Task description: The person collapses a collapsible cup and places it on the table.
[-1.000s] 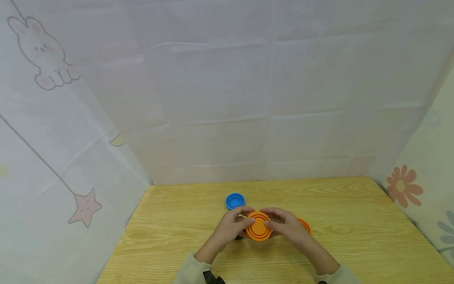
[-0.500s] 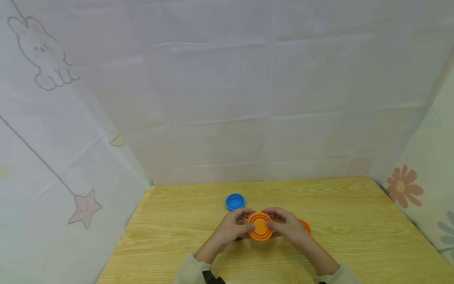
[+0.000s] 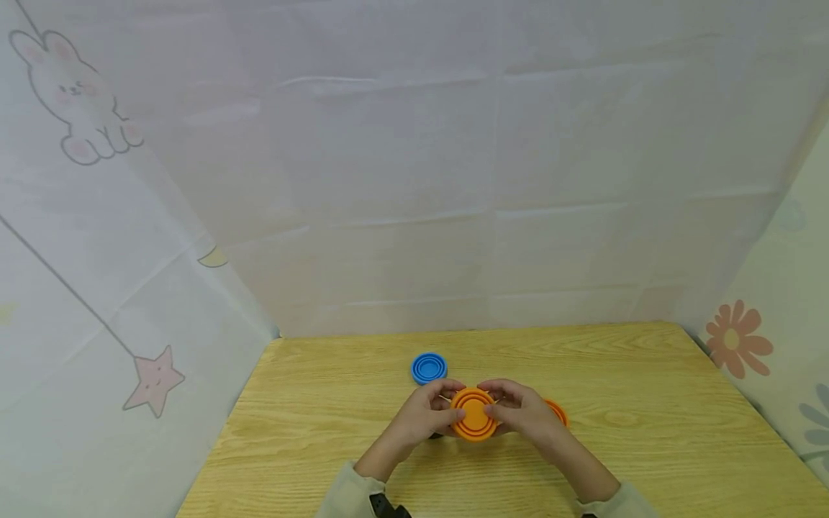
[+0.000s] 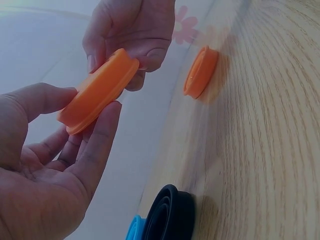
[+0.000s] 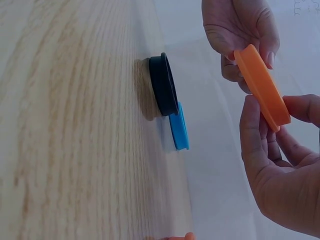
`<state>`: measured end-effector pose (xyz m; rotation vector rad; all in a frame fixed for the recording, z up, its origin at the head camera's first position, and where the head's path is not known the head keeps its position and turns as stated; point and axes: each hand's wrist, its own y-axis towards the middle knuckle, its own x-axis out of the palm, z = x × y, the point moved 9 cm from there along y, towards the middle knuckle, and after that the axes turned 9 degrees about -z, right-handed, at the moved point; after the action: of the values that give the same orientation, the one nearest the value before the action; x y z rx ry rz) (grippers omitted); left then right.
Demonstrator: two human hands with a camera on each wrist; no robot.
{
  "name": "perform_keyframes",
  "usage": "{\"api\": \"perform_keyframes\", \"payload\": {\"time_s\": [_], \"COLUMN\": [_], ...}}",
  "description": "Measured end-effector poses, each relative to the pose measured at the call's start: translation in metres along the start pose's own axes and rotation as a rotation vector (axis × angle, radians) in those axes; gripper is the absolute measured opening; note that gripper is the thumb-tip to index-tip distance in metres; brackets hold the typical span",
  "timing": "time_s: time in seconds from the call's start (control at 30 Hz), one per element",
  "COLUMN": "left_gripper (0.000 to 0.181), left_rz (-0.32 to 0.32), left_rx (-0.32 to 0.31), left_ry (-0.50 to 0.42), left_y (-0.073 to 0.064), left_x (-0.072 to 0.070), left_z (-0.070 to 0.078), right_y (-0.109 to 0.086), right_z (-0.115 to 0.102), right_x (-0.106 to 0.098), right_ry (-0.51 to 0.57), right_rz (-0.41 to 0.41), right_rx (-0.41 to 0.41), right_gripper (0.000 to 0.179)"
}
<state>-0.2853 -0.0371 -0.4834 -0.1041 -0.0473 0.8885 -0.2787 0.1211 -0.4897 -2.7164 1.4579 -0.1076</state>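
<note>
My left hand (image 3: 422,417) and right hand (image 3: 523,416) hold an orange collapsible cup (image 3: 475,416), folded flat into a ringed disc, between them above the table. Each thumb lies on the side facing the head camera, with the fingers behind the rim. In the left wrist view the orange cup (image 4: 97,92) is raised off the wood, tilted, pinched at opposite sides. A black collapsible cup (image 4: 172,217) lies on the table below, mostly hidden by my left hand in the head view. Beyond it lies a blue one (image 3: 429,367). Another orange one (image 3: 558,412) is partly covered by my right hand.
The wood-grained table (image 3: 311,388) runs back to a pale hanging cloth (image 3: 401,180). Side cloths printed with a rabbit, star and flowers border it at left and right.
The held orange cup has shifted very slightly down and to the right, then stayed nearly still. Both hands keep their hold, and the cups on the table have not moved.
</note>
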Motion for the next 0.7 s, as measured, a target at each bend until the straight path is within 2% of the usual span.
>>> {"api": "perform_keyframes", "payload": {"time_s": [0.27, 0.37, 0.53, 0.7], "left_gripper": [0.043, 0.043, 0.038, 0.031], "left_rz": [-0.004, 0.011, 0.077, 0.122], "left_rx": [0.029, 0.067, 0.137, 0.217], "left_ry": [0.020, 0.088, 0.239, 0.278], "left_y": [-0.001, -0.003, -0.005, -0.007], "left_x": [0.001, 0.000, -0.002, -0.002], "left_z": [0.003, 0.009, 0.020, 0.027], "right_y": [0.000, -0.001, -0.003, -0.004], "right_z": [0.001, 0.001, 0.000, 0.003], "right_x": [-0.003, -0.007, -0.010, -0.012], "right_ry": [-0.004, -0.008, 0.012, 0.056], "right_rz": [0.035, 0.070, 0.091, 0.090], "right_rx": [0.027, 0.040, 0.049, 0.062], "right_gripper": [0.054, 0.053, 0.055, 0.059]}}
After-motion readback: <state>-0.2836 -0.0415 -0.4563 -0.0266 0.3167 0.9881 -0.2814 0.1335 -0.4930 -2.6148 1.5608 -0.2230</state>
